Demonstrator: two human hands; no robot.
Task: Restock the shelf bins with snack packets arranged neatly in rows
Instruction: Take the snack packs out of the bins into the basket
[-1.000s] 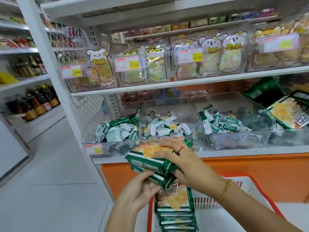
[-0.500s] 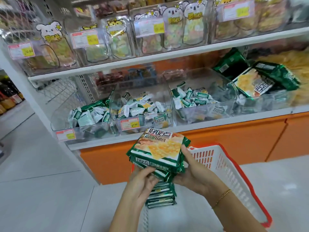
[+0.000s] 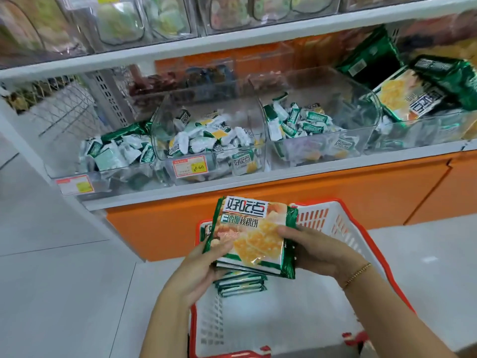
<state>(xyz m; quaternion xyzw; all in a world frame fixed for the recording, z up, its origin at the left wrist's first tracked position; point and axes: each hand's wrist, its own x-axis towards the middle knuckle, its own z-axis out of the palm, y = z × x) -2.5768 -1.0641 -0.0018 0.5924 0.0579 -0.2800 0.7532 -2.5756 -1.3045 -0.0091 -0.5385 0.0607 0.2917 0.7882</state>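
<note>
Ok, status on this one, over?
Grip: left hand, right hand on biscuit packet stack, above red basket. Spare packets in basket. Nothing between stack and shelf bins.

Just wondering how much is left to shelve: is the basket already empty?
No, a small pile of green packets lies in the basket, below the held stack.

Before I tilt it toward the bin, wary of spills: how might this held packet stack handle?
Glossy film probably lets the packet stack slide apart. Left hand and right hand hold its sides, so likely light. Pictured biscuits may crack.
</note>
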